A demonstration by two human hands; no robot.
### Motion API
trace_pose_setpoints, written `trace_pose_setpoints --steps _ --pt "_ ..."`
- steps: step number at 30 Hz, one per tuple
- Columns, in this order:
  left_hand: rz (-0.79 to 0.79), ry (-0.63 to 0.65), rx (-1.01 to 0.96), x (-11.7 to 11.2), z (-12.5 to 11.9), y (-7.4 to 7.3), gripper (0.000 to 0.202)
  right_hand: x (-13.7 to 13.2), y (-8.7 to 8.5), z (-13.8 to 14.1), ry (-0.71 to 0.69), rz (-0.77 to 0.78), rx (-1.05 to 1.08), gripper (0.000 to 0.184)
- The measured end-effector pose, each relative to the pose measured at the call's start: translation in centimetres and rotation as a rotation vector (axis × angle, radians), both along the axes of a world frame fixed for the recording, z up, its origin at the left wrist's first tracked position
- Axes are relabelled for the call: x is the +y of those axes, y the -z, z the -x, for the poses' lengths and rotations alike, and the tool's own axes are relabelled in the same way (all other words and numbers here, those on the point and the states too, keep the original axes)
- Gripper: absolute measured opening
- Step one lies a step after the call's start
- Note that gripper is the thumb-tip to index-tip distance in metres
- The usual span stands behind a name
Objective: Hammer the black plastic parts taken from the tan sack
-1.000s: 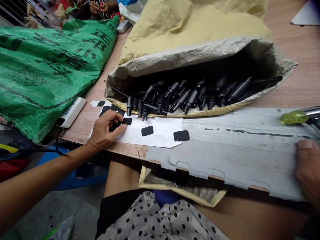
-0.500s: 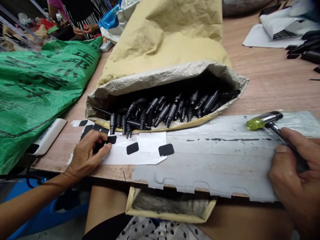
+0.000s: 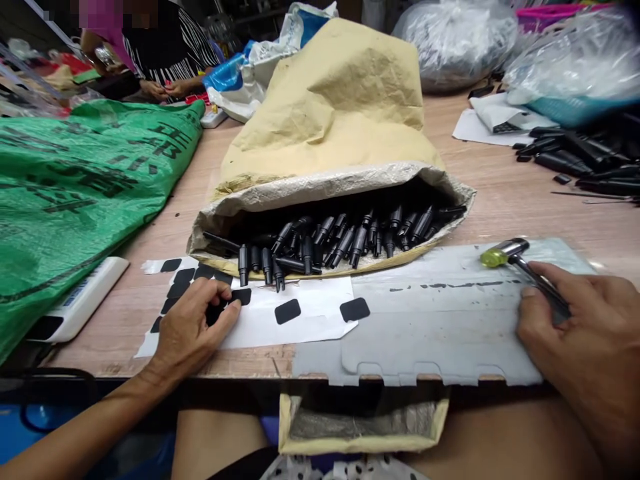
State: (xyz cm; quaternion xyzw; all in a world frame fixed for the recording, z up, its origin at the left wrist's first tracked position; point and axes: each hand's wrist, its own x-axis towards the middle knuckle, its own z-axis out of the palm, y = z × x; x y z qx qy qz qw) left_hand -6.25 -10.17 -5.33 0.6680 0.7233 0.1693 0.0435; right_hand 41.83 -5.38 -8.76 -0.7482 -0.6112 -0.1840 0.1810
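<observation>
My left hand (image 3: pixel 193 328) rests on a white backing sheet (image 3: pixel 305 327) dotted with black rounded stickers (image 3: pixel 287 311); its thumb and fingers are pinched at one sticker near the sheet's left part. My right hand (image 3: pixel 585 333) is closed round the dark handle of a small hammer (image 3: pixel 505 253) with a yellow-green tip and chrome head, lying on a grey cardboard panel (image 3: pixel 440 333). Behind both, a tan paper sack (image 3: pixel 330 120) lies open toward me, full of black plastic pen-like parts (image 3: pixel 345 240).
A green woven bag (image 3: pixel 75 193) fills the left side, with a white device (image 3: pixel 75 300) beside it. More black parts (image 3: pixel 585 160), papers and plastic bags lie at the back right. Another person's hands (image 3: pixel 165 87) work at the far left. An open sack (image 3: pixel 360 420) hangs below the table edge.
The view has tilted up and shifted, showing more of the table's far side. My right hand, first only at the frame edge, now grips the hammer on the panel. My left hand stays on the stickers.
</observation>
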Motion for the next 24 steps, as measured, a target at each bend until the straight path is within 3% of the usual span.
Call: trace_pose_setpoints --steps 4,15,24 --pt "-0.018 -0.003 0.0 0.06 -0.16 0.1 0.016 0.29 -0.62 0.35 -0.035 -0.051 -0.001 0.04" --pt "-0.037 -0.018 0.016 0.23 -0.44 -0.05 0.017 0.66 -1.24 0.59 0.0 0.002 -0.038 0.04" --pt "-0.064 -0.002 0.039 -0.1 -0.58 0.08 0.016 0.61 -0.97 0.44 0.016 0.001 -0.048 0.04"
